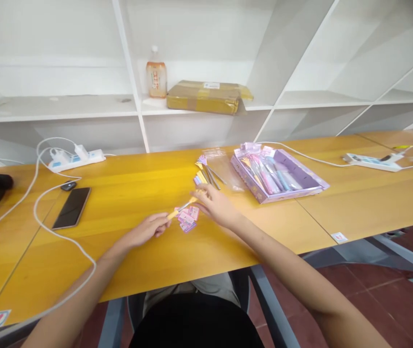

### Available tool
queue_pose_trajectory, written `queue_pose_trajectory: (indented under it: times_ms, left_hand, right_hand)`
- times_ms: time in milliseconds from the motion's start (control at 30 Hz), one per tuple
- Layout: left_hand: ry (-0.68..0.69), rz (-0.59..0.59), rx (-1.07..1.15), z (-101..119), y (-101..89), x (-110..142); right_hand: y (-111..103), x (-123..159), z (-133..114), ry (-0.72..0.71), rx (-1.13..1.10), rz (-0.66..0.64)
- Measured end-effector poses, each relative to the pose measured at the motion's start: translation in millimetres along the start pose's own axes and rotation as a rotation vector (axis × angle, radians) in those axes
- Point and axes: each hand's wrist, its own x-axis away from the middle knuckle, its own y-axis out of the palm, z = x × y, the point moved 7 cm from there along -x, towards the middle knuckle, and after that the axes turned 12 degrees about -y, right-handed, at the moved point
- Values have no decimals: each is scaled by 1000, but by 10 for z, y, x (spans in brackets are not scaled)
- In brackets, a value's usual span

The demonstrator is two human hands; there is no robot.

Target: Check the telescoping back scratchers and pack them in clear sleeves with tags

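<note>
A small back scratcher with a yellow grip and a thin metal shaft spans both my hands above the table. My left hand is closed round its yellow grip. At the other end, the fingers of my right hand pinch its yellow head. Below it lie several pink and purple printed cards, partly overlapping. Just beyond my right hand is a small pile of back scratchers with metal shafts and yellow and purple heads. A clear plastic bag lies flat beside that pile.
A purple open box with several wrapped items stands to the right. On the left are a phone, a white cable crossing near my left forearm, and a power strip. A taped carton and a bottle sit on the shelf.
</note>
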Motion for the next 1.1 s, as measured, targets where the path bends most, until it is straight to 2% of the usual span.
queue_pose_trajectory:
  times_ms: [100,200,300,467,700,800,867,967,1100]
  left_hand:
    - [12,28,-294,130,93,182]
    - [135,197,-611,267,232,373]
    - [204,371,-820,298,439,480]
    - [191,512,-1034,245,683,492]
    - [272,605,-1226,213,718,534]
    - [295,655,-1249,158,646,574]
    - [303,672,-1243,80,509,625]
    - [284,690,-1227,-104,140,788]
    - [298,708,-1213,-366,-358,1167]
  right_hand:
    - [-52,194,-186,-13,81,-35]
    - [-98,298,-419,-53,198,-37]
    - [-96,314,-686,-150,304,-73]
    - [-48,307,-960,-223,345,-76]
    - [-20,376,-1072,-174,358,12]
    - [-71,475,-981,-124,378,25]
    - [-193,615,-817,-72,405,28]
    - [-562,974,-442,42,482,63]
    - [-1106,1617,20,136,487,60]
